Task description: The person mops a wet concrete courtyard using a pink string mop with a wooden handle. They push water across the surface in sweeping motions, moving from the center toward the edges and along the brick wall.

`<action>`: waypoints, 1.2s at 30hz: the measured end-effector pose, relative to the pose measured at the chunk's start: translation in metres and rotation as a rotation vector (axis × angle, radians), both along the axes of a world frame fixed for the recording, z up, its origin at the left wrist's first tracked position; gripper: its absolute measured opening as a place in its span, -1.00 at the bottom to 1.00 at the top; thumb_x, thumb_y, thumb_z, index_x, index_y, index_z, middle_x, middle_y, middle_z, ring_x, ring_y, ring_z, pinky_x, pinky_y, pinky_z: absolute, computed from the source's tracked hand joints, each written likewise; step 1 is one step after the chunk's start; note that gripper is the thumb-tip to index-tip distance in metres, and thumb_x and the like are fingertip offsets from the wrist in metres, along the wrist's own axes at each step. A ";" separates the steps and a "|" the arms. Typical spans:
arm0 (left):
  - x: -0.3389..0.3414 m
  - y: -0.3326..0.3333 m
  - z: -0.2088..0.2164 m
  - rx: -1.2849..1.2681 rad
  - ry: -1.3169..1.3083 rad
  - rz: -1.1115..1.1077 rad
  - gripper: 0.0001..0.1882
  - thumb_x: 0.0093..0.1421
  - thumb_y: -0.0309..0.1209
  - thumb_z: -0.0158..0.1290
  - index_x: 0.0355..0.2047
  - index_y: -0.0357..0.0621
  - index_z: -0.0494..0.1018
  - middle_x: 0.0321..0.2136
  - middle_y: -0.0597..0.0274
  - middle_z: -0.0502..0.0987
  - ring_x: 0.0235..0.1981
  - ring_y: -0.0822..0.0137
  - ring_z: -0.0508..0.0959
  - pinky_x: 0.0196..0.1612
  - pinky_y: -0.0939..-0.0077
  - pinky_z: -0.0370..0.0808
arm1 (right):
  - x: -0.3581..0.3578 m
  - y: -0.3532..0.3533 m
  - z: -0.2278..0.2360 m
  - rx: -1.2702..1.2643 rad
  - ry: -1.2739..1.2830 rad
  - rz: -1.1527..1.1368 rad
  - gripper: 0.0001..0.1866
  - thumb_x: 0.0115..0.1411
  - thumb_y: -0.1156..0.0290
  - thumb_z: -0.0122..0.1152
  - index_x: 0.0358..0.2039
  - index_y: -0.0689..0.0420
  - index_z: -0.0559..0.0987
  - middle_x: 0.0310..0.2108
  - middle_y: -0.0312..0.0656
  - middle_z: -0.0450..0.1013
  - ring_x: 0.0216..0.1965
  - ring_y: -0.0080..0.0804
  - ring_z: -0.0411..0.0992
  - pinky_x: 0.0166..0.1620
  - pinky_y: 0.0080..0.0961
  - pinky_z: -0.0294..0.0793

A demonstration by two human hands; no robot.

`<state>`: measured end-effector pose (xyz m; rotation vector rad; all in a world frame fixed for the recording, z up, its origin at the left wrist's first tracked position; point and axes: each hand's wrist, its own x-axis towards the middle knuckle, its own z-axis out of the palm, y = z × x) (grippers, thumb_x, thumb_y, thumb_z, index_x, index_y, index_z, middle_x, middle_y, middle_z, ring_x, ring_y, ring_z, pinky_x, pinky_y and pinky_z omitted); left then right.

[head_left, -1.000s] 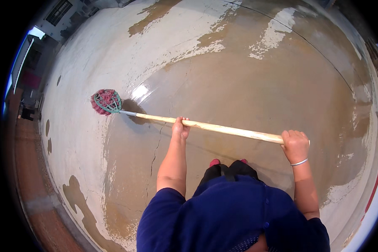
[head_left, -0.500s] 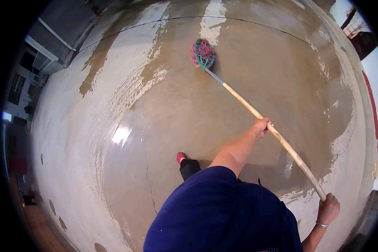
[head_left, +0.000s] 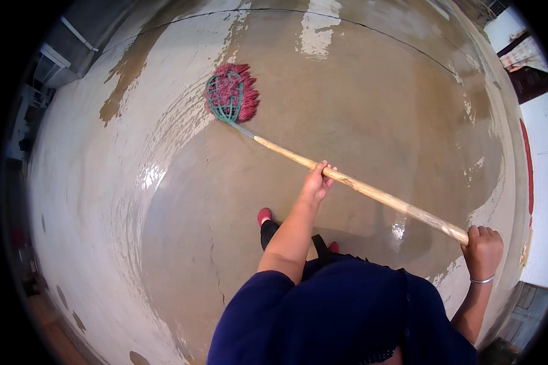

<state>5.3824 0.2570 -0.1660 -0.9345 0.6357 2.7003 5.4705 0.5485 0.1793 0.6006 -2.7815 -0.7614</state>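
Observation:
A mop (head_left: 380, 196) with a long wooden handle slants across the view, its far end to the left. Its pink-red strands (head_left: 248, 91) spread on the wet concrete, beneath a green cage-like frame. My left hand (head_left: 318, 180) is closed around the middle of the handle, palm partly turned up. At the near right end of the handle, my right hand (head_left: 483, 249) grips the tip in a fist, with a silvery bangle on the wrist. Both arms are bent or stretched out in front of my dark blue top.
Wet brown concrete (head_left: 347, 109) covers the middle, bordered by paler dry floor (head_left: 91, 201) on the left. A long crack (head_left: 371, 27) crosses the far floor. My red shoe (head_left: 264, 215) stands below the handle. A white wall (head_left: 545, 194) with a red stripe rises at right.
The mop head has swept left and somewhat nearer, its strands now fanned out to the right. My left hand has moved left with the handle; my right hand has risen slightly.

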 end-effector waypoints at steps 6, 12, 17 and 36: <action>0.089 -0.166 -0.032 -0.027 -0.083 0.555 -0.89 0.16 -0.37 -0.02 -0.40 -0.13 0.35 -0.47 0.34 0.44 -0.30 0.34 0.50 -0.25 0.50 0.51 | -0.082 -0.144 -0.032 -0.114 -0.130 0.482 -0.80 -0.33 0.45 0.22 -0.73 0.06 0.33 -0.73 -0.26 0.27 -0.65 -0.34 0.31 -0.53 -0.43 0.28; 0.193 -0.311 -0.041 -0.155 -0.196 0.884 -0.87 0.20 -0.42 -0.15 -0.48 -0.16 0.31 -0.53 0.31 0.41 -0.38 0.33 0.47 -0.27 0.44 0.52 | -0.143 -0.284 -0.110 -0.290 -0.223 0.769 -0.84 -0.25 0.40 0.15 -0.74 0.02 0.32 -0.74 -0.30 0.25 -0.63 -0.42 0.32 -0.52 -0.49 0.29; 0.214 -0.374 -0.014 -0.133 -0.300 1.067 -0.84 0.19 -0.46 -0.22 -0.52 -0.19 0.25 -0.56 0.25 0.37 -0.46 0.31 0.45 -0.33 0.45 0.53 | -0.166 -0.354 -0.121 -0.433 -0.186 0.888 -0.89 -0.23 0.44 0.09 -0.75 0.01 0.34 -0.74 -0.33 0.28 -0.61 -0.44 0.33 -0.46 -0.54 0.32; -0.247 -0.199 0.047 -0.215 -0.034 -0.138 -0.89 0.16 -0.42 -0.16 -0.46 -0.15 0.31 -0.51 0.25 0.44 -0.39 0.35 0.53 -0.28 0.45 0.53 | -0.198 -0.115 -0.068 -0.322 0.074 -0.173 -0.76 -0.36 0.42 0.29 -0.65 0.05 0.39 -0.65 -0.21 0.34 -0.54 -0.24 0.36 -0.41 -0.32 0.33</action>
